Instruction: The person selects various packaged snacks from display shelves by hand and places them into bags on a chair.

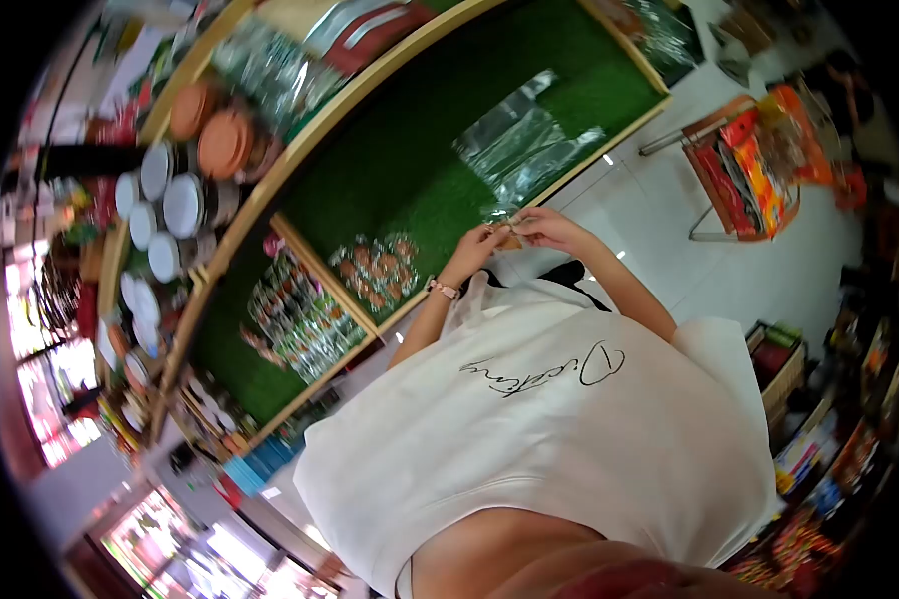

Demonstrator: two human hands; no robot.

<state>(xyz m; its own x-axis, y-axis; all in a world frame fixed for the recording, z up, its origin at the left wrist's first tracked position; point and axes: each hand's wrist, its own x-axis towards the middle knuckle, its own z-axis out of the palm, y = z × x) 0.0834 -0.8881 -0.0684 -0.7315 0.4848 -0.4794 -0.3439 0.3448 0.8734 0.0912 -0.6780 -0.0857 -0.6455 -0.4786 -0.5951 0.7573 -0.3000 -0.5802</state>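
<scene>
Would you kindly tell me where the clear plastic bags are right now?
In the head view, the clear plastic bags lie on the green surface, just beyond the left hand and right hand, right of the small packets.

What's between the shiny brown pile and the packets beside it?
A wooden strip lies between the brown pile and the packets; the head view shows it.
</scene>
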